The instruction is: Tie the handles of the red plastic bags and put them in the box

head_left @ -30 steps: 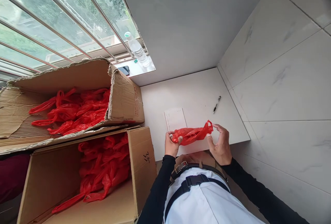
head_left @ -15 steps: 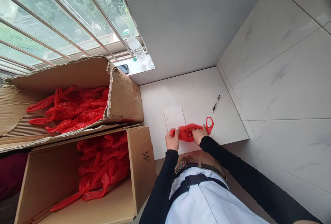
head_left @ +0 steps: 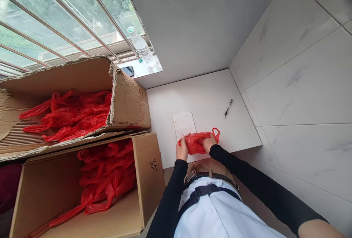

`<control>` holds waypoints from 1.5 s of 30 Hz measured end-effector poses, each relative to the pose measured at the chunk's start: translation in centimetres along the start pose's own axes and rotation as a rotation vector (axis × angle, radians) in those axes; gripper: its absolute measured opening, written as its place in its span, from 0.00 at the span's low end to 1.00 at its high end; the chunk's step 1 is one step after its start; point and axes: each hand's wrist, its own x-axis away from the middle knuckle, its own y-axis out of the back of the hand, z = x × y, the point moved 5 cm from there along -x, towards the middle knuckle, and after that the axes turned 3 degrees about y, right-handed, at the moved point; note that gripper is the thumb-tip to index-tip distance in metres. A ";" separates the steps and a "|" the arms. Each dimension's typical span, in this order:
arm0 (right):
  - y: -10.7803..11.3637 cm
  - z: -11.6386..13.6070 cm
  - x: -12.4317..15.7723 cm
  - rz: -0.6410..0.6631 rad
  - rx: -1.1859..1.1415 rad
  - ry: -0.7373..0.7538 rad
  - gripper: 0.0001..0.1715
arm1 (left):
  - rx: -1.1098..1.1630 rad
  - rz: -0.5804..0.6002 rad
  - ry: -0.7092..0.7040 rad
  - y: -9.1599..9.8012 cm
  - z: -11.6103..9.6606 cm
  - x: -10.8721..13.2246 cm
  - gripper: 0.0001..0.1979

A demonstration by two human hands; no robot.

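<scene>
A crumpled red plastic bag (head_left: 195, 141) lies on the near edge of the white table (head_left: 209, 98). My left hand (head_left: 182, 149) pinches the bag's left end, fingers closed on it. My right hand (head_left: 208, 143) presses down on the bag's middle, fingers curled over the plastic. One handle loop of the bag (head_left: 216, 133) sticks out to the right of my right hand.
A white sheet of paper (head_left: 183, 123) lies just beyond the bag, a pen (head_left: 228, 108) farther right. Two open cardboard boxes (head_left: 129, 102) (head_left: 145, 172) on the left hold several red bags. A water bottle (head_left: 140, 47) and a phone (head_left: 127, 70) sit on the window sill. Tiled wall on the right.
My right hand came from the bag's right end onto its middle and pressed it down on the table. The bag is now bunched shorter. My left hand has kept its hold.
</scene>
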 end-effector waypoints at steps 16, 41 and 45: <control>0.5 -0.8 0.6 -0.147 -0.053 0.027 0.23 | 0.061 0.048 -0.087 -0.2 -0.8 -0.9 0.27; 3.5 -8.8 8.8 -0.653 -0.164 -0.099 0.35 | 0.063 -0.148 -0.171 2.4 0.2 1.9 0.15; 2.6 -12.0 8.9 -0.373 -0.439 -0.210 0.27 | 0.020 -0.219 -0.258 3.4 -1.0 3.8 0.12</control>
